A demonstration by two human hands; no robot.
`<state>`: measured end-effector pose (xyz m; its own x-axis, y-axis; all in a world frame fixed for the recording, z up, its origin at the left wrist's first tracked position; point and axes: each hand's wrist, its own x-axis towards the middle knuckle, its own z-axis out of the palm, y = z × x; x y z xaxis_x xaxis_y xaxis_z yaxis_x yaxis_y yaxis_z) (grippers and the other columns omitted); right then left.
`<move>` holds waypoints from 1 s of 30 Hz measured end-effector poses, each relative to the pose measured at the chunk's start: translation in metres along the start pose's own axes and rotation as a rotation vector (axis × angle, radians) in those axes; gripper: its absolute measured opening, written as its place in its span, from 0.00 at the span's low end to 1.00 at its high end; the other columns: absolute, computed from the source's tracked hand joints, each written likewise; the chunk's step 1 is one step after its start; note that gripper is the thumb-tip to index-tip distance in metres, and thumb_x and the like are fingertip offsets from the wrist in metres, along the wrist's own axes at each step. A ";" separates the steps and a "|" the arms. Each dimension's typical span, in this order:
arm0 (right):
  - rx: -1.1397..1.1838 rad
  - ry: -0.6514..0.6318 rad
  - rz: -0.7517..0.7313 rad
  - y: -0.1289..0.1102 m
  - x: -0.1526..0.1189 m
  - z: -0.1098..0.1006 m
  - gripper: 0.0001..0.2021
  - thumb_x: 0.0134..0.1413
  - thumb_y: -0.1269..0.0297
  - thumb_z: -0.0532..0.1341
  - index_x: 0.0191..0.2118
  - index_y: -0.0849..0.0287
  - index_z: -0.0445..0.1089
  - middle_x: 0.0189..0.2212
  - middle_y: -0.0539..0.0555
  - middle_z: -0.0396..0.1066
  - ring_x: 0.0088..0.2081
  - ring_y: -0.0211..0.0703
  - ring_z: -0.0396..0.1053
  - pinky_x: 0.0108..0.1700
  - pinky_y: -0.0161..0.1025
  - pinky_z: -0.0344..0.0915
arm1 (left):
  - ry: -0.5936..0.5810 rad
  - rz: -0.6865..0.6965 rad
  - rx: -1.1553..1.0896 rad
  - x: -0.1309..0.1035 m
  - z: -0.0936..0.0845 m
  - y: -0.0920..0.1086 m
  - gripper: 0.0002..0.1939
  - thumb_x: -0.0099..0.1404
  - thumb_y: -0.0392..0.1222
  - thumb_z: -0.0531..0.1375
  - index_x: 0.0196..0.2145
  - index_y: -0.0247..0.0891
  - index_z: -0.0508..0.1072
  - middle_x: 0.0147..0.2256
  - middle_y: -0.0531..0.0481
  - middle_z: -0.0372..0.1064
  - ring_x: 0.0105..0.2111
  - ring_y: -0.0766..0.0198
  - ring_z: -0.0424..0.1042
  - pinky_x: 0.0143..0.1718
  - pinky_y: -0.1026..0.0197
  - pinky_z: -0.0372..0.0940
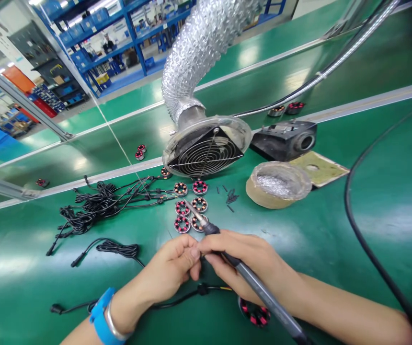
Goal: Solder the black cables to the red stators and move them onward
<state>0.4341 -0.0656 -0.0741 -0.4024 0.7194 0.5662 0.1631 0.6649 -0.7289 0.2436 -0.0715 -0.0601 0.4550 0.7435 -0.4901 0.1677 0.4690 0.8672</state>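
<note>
My right hand (249, 261) is closed around a soldering iron (263, 290), its metal tip pointing up and left over several ring-shaped coils (182, 224). My left hand (175, 261) is pinched, its fingertips meeting those of my right hand; whatever small thing lies between them is hidden. Under my right hand sits another coil ring (254, 312) with red windings, partly covered. A black cable (180, 300) with a yellow wire end runs below both hands toward that ring. One bundled black cable (120, 248) rests left of my left hand.
A fume extractor (208, 153) on a silver duct (199, 52) hangs beyond the coils. Tangled black cables (98, 203) lie at left, small black tubes (232, 196) at centre. A round container (278, 186), yellow sponge (317, 167) and black holder (287, 139) stand right. The iron's cord (357, 220) curves at right.
</note>
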 end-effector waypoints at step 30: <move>-0.075 0.037 -0.043 0.003 -0.002 -0.018 0.16 0.59 0.79 0.56 0.48 0.56 0.70 0.28 0.48 0.75 0.24 0.34 0.70 0.27 0.30 0.65 | 0.146 -0.099 0.026 0.000 0.013 0.003 0.15 0.61 0.53 0.58 0.27 0.39 0.61 0.14 0.63 0.54 0.14 0.74 0.43 0.17 0.67 0.39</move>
<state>0.4514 -0.0616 -0.0701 -0.3775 0.6960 0.6108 0.2139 0.7073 -0.6737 0.2556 -0.0770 -0.0565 0.3039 0.7564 -0.5792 0.2285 0.5323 0.8151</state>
